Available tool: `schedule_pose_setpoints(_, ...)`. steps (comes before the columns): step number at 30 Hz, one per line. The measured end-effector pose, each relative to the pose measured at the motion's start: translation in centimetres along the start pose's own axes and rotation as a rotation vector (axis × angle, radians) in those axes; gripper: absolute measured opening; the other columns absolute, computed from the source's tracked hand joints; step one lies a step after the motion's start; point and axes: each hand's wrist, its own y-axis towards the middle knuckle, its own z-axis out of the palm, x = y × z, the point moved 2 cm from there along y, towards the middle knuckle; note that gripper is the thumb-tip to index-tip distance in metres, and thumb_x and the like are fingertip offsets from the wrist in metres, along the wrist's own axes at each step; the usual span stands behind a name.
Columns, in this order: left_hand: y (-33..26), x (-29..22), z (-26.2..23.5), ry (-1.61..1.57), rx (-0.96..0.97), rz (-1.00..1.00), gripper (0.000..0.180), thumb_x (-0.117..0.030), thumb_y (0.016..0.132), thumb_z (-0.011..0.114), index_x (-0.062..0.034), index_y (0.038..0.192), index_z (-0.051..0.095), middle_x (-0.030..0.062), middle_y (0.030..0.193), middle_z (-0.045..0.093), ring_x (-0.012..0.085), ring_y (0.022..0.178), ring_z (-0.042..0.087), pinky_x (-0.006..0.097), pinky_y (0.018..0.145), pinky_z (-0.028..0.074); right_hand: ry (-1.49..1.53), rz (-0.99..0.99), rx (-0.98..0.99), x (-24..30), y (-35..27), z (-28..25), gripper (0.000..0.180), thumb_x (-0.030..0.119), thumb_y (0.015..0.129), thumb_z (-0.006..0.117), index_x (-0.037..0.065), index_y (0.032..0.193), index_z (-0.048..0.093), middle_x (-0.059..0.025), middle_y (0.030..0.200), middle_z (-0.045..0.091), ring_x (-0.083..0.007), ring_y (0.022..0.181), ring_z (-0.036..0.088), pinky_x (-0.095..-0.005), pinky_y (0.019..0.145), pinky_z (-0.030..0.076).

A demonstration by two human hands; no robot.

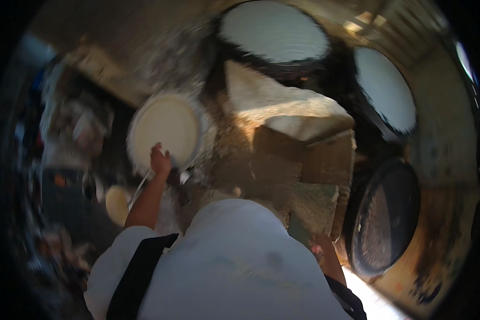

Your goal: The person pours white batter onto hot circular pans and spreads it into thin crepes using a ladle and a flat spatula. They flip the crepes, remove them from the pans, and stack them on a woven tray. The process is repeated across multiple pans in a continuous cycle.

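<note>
My left hand (160, 160) reaches forward over a wide round container (193, 133) with a smooth, cream-coloured surface inside a pale, ragged-looking rim. Its fingers are bent together around something small and whitish, too blurred to name. A thin pale line, perhaps a cord or a handle, runs beside my left forearm toward a small cream-coloured round thing (117, 205). My right hand (319, 245) is low at my right side, next to a flat greenish-brown piece (313, 205). Blur and my body hide most of its fingers, so its grip is unclear.
Two big round black-rimmed pans with whitish surfaces, one far (274, 32) and one far right (386, 90), stand beyond. A dark round pan (381, 218) leans at right. An opened cardboard box (328, 154) lies in the middle. Blurred clutter (82, 125) fills the left.
</note>
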Motion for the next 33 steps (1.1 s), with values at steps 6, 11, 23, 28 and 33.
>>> schedule_pose_setpoints(6,-5.1,18.9,-6.0,0.444,0.565,-0.680,0.053,-0.045,0.083,0.053,-0.0093,0.122,0.045,0.0132,0.117,0.051,0.0332,0.109,0.050,0.051,0.086,0.040,0.869,-0.689,0.361,34.6,9.0,-8.4,0.035,0.032,0.088,0.051,0.015,0.118,0.054,-0.0050,0.090,0.063,-0.0175,0.072,0.058,-0.0424,0.062,0.046)
schedule_pose_setpoints(11,-8.5,22.2,-5.7,0.265,0.619,-0.391,0.042,-0.038,0.086,0.050,-0.0093,0.117,0.048,0.0154,0.111,0.056,0.0344,0.100,0.056,0.050,0.084,0.042,0.398,-0.444,0.227,53.9,10.1,1.3,0.056,0.048,0.083,0.055,0.016,0.128,0.043,-0.0073,0.098,0.062,-0.0238,0.081,0.059,-0.0522,0.078,0.043)
schedule_pose_setpoints(23,-9.5,16.6,-11.0,-0.248,0.475,-0.420,0.018,-0.025,0.087,0.052,-0.0092,0.096,0.054,0.0182,0.070,0.060,0.0368,0.065,0.059,0.046,0.056,0.043,-0.275,-0.598,0.061,55.9,8.9,-3.1,0.038,0.018,0.070,0.070,0.000,0.100,0.057,-0.0122,0.078,0.064,-0.0238,0.072,0.065,-0.0359,0.064,0.052)
schedule_pose_setpoints(28,-7.2,14.2,-11.1,-0.287,0.337,-0.255,0.016,-0.023,0.089,0.050,-0.0089,0.095,0.055,0.0181,0.068,0.058,0.0375,0.063,0.058,0.046,0.055,0.042,-0.749,-0.458,-0.617,51.5,7.6,-9.8,0.060,0.020,0.073,0.065,0.006,0.126,0.041,-0.0161,0.088,0.064,-0.0326,0.085,0.063,-0.0417,0.067,0.051)
schedule_pose_setpoints(33,-4.2,12.6,-7.9,-0.215,0.447,-0.074,0.020,-0.023,0.089,0.050,-0.0069,0.099,0.056,0.0172,0.069,0.059,0.0352,0.063,0.058,0.043,0.055,0.043,-0.743,-0.636,-0.954,52.4,3.1,-11.6,0.059,0.030,0.080,0.061,0.014,0.131,0.035,-0.0151,0.078,0.063,-0.0321,0.077,0.063,-0.0431,0.067,0.050)
